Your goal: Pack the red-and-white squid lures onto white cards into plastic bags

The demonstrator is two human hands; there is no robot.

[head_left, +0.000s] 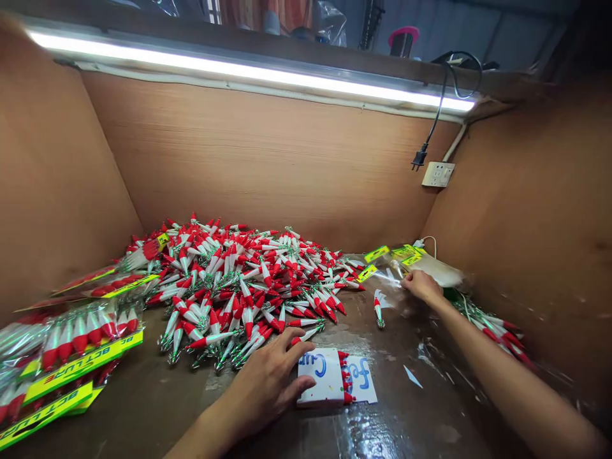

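Left hand [275, 366] nearest, its forearm rising from the bottom edge: part-open, fingers curved, thumb spread apart from them, the tips lying over the left end of a small white box. Wood panels [268, 156] enclose the brown tabletop [268, 424] at the back and on both sides. Light tube [253, 70], lit, runs above the back panel. Lures [239, 280], red and white with green hooks, are heaped loose across the middle and left of the tabletop. At far left, clear packs of lures [81, 366] with yellow "BCT LURE" headers lie stacked, overlapping. Clear bags [447, 271] with yellow headers lie right of the heap; the right hand [421, 285] — slightly blurred — has its fingers drawn together on the edge of one. A bunch of lures [502, 333] lies by the right panel, partly behind the right forearm. The box [325, 376], blue-lettered, sits before the heap; red tips [345, 377] line its right end, beside a blue-lettered card [366, 382]. Outlet [438, 174] is fixed near the rear right corner — black plug [419, 156] hanging just beside it. One single lure [378, 309] lies between heap and right hand. Paper scrap [412, 376], pointed, lies right of the card.
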